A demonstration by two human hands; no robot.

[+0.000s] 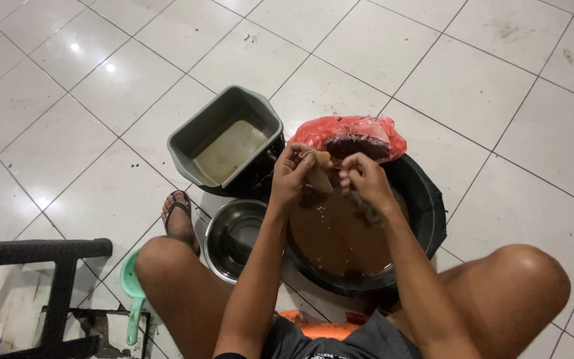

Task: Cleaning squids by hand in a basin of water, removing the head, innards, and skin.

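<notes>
My left hand (291, 174) and my right hand (365, 181) meet over a black round basin (431, 213) filled with brown murky water. Both pinch a small pale, slippery piece of food (319, 171) between the fingertips, held just above the water. A red plastic bag (355, 135) with dark red contents rests on the basin's far rim, right behind my hands.
A grey rectangular tub (202, 129) with cloudy liquid stands to the left of the basin. A steel bowl (234, 234) sits by my left knee, a green ladle (132, 291) on the floor beside it. My sandalled foot (179, 219) and a black stool (41, 292) are at left.
</notes>
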